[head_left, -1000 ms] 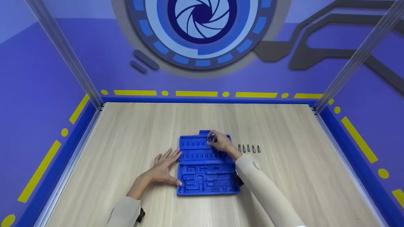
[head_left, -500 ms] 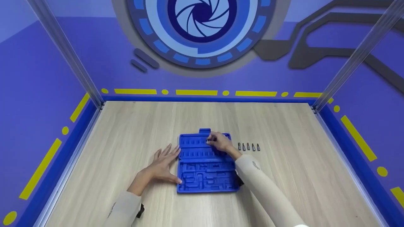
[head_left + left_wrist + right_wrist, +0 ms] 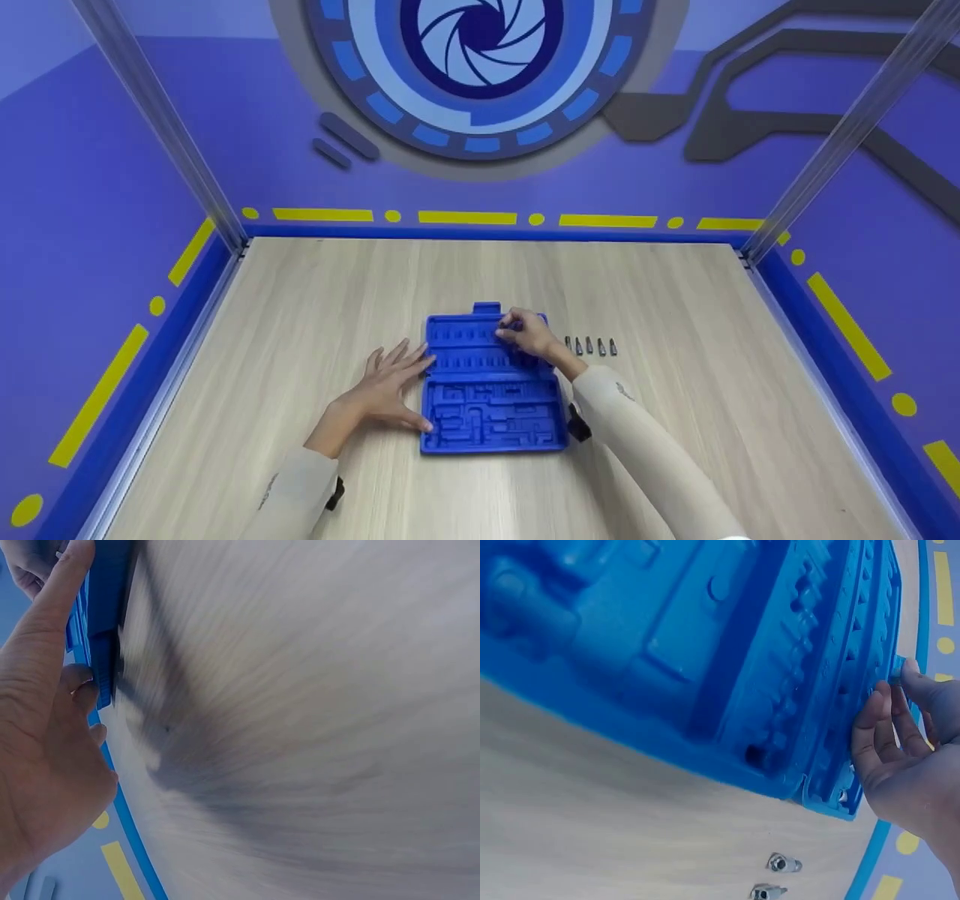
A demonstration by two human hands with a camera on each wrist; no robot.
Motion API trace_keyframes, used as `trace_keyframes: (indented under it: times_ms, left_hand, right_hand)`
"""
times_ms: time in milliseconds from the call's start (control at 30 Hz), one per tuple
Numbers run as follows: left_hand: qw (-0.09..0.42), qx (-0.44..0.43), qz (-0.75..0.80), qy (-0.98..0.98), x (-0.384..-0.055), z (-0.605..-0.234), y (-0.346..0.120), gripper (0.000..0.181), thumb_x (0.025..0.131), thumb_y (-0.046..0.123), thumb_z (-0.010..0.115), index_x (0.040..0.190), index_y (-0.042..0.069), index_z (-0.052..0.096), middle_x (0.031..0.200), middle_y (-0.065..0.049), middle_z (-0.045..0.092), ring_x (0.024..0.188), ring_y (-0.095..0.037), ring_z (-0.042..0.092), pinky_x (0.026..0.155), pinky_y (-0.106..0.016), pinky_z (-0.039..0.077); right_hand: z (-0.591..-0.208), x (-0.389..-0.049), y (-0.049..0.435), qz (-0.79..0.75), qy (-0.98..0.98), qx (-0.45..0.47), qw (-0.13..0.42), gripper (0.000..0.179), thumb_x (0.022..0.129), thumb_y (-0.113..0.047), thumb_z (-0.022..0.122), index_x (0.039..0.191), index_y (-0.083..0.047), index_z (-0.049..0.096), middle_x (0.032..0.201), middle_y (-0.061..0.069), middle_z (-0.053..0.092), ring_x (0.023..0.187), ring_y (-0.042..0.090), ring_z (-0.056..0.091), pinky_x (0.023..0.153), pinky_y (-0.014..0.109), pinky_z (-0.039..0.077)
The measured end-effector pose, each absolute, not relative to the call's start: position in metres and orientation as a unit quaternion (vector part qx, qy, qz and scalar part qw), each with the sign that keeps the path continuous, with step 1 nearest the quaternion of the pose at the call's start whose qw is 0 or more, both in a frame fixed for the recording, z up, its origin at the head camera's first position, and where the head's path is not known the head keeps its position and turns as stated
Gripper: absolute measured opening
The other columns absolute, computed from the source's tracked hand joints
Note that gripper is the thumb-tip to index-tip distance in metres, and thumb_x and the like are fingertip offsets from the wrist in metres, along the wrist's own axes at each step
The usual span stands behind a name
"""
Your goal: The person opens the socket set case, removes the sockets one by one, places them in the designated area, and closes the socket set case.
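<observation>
An open blue plastic tool case (image 3: 491, 416) lies on the table, its moulded slots facing up. My left hand (image 3: 386, 386) is spread along its left side, thumb near the lower left corner and fingertips at the hinge side. In the left wrist view the left thumb (image 3: 64, 585) lies against the case edge. My right hand (image 3: 529, 334) is over the case's far section, thumb and forefinger pinching a small socket bit (image 3: 895, 676), mostly hidden by the fingers. Another metal piece (image 3: 844, 796) shows in the far section's right end, beneath that hand.
Several short metal socket bits (image 3: 589, 346) stand in a row on the wooden table (image 3: 675, 300), right of the case. The case's latch tab (image 3: 487, 307) points away from me. Blue printed panels (image 3: 480, 180) enclose the table's back and sides.
My right hand first lowered the socket bit toward the far row of slots, then shifted slightly right. The left hand stays at the case's left edge. The view has tilted a little.
</observation>
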State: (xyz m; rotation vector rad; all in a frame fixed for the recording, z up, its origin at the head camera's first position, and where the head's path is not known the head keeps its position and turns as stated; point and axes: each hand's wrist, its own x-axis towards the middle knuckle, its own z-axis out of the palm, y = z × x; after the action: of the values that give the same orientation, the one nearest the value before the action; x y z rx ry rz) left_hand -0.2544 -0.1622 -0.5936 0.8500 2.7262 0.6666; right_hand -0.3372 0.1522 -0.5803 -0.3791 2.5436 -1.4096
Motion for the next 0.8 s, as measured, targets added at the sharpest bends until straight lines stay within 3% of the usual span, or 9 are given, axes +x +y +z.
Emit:
trace_keyframes:
  times_ms: [233, 467, 700, 800]
  left_hand:
    - [0.097, 0.294, 0.219, 0.925, -0.254, -0.594, -0.164, 0.123, 0.063, 0.065, 0.088, 0.16, 0.011, 0.034, 0.17, -0.014, 0.023, 0.156, -0.05, 0.012, 0.119, -0.077, 0.003]
    - [0.094, 0.298, 0.216, 0.925, -0.255, -0.593, -0.163, 0.123, 0.064, 0.063, 0.089, 0.16, 0.011, 0.033, 0.17, -0.015, 0.023, 0.156, -0.05, 0.011, 0.119, -0.077, 0.004]
    - [0.097, 0.297, 0.223, 0.923, -0.254, -0.593, -0.163, 0.123, 0.064, 0.062, 0.089, 0.16, 0.01, 0.033, 0.17, -0.015, 0.023, 0.156, -0.051, 0.011, 0.119, -0.078, 0.004]
    - [0.099, 0.295, 0.228, 0.923, -0.254, -0.595, -0.164, 0.123, 0.064, 0.062, 0.089, 0.16, 0.01, 0.032, 0.171, -0.014, 0.022, 0.157, -0.05, 0.01, 0.119, -0.078, 0.003]
  right_hand:
    - [-0.575, -0.334, 0.164, -0.478, 0.86, -0.136, 0.114, 0.021, 0.1, -0.007, 0.065, 0.115, 0.007, 0.067, 0.099, 0.017, 0.071, 0.077, 0.021, 0.066, 0.061, 0.02, 0.048]
    - [-0.57, -0.33, 0.181, -0.491, 0.855, -0.137, 0.099, 0.035, 0.1, -0.007, 0.064, 0.131, 0.008, 0.06, 0.099, 0.025, 0.07, 0.078, 0.033, 0.066, 0.063, 0.023, 0.048]
    - [-0.57, -0.326, 0.2, -0.506, 0.848, -0.11, 0.113, 0.038, 0.102, -0.008, 0.06, 0.137, 0.007, 0.056, 0.11, 0.031, 0.067, 0.087, 0.041, 0.064, 0.075, 0.045, 0.055]
    - [-0.569, -0.325, 0.208, -0.515, 0.842, -0.103, 0.121, 0.039, 0.103, -0.006, 0.057, 0.138, 0.011, 0.053, 0.111, 0.034, 0.065, 0.087, 0.037, 0.064, 0.076, 0.045, 0.056]
